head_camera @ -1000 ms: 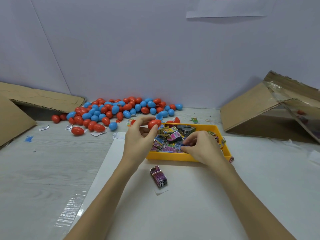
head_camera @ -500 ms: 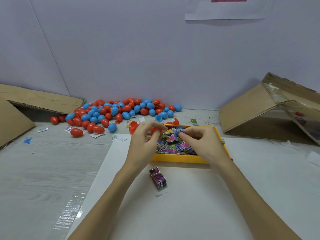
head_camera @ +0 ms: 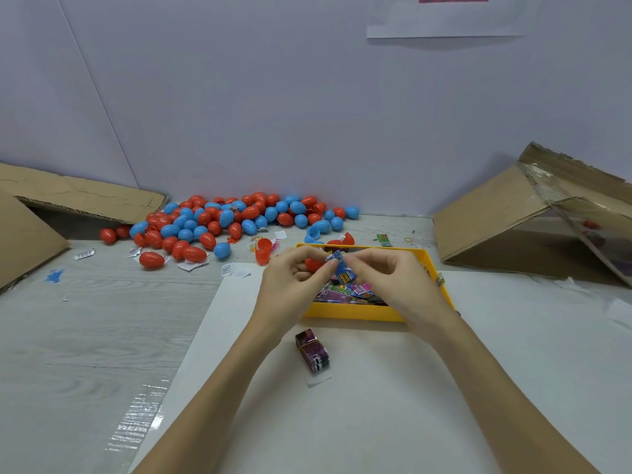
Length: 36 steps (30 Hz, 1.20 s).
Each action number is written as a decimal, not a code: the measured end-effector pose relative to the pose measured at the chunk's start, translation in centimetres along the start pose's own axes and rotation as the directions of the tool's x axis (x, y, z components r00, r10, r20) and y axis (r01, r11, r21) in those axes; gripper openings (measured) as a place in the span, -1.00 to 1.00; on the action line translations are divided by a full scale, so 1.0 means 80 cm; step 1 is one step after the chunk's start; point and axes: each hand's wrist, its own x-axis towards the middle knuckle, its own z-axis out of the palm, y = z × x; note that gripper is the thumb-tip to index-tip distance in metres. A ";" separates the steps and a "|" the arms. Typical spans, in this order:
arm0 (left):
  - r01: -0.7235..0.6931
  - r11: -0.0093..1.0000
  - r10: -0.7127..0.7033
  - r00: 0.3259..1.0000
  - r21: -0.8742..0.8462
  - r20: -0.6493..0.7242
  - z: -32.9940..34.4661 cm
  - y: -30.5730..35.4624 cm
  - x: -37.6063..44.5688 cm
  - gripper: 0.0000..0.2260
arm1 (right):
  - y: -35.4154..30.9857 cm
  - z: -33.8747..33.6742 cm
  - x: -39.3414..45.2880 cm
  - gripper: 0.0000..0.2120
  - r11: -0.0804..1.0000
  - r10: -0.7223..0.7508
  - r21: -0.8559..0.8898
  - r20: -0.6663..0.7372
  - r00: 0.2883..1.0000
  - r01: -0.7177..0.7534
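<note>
right hand (head_camera: 393,280) raised blue packet (head_camera: 344,274) from tray (head_camera: 359,313) to left hand (head_camera: 292,280) | left hand grips red egg half (head_camera: 313,265), right hand pinches blue packet | likely to tuck it inside

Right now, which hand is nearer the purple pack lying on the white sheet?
Left. The left hand is just beyond the purple pack; the right hand is beyond it and further right.
</note>
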 end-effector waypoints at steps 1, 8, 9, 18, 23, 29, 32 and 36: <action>-0.008 1.000 0.008 1.000 -0.005 0.005 0.001 0.001 -0.001 -0.89 | 0.001 0.000 0.000 -0.93 1.000 -0.016 -0.022 0.008 1.000 0.016; -0.067 0.993 0.073 0.995 -0.093 0.065 -0.002 0.002 -0.003 -0.82 | 0.006 0.000 0.002 -0.84 0.999 0.038 0.021 -0.171 0.985 -0.034; -0.084 0.992 0.091 0.993 -0.090 0.075 -0.002 0.003 -0.003 -0.80 | 0.006 0.000 0.003 -0.82 1.000 0.030 0.010 -0.189 0.982 -0.028; -0.044 0.997 0.047 0.997 -0.066 0.053 0.003 0.001 -0.003 -0.74 | 0.005 0.001 0.000 -0.80 0.999 0.007 -0.036 -0.192 0.981 -0.014; -0.066 0.998 0.066 0.997 0.000 0.049 -0.002 0.001 -0.002 -0.79 | 0.006 0.000 0.000 -0.78 0.991 -0.025 -0.135 -0.225 0.974 -0.006; -0.065 0.996 0.062 0.997 0.065 0.049 0.000 0.000 -0.003 -0.78 | 0.004 -0.001 0.000 -0.80 0.991 -0.033 -0.135 -0.198 0.980 0.006; -0.058 0.996 0.055 0.997 0.073 0.048 0.000 0.000 -0.003 -0.79 | 0.004 -0.002 -0.001 -0.82 0.993 -0.029 -0.121 -0.187 0.982 0.006; -0.046 0.995 0.040 0.997 0.086 0.064 0.001 -0.001 -0.003 -0.79 | 0.003 -0.002 -0.001 -0.83 0.989 -0.036 -0.149 -0.184 0.982 0.009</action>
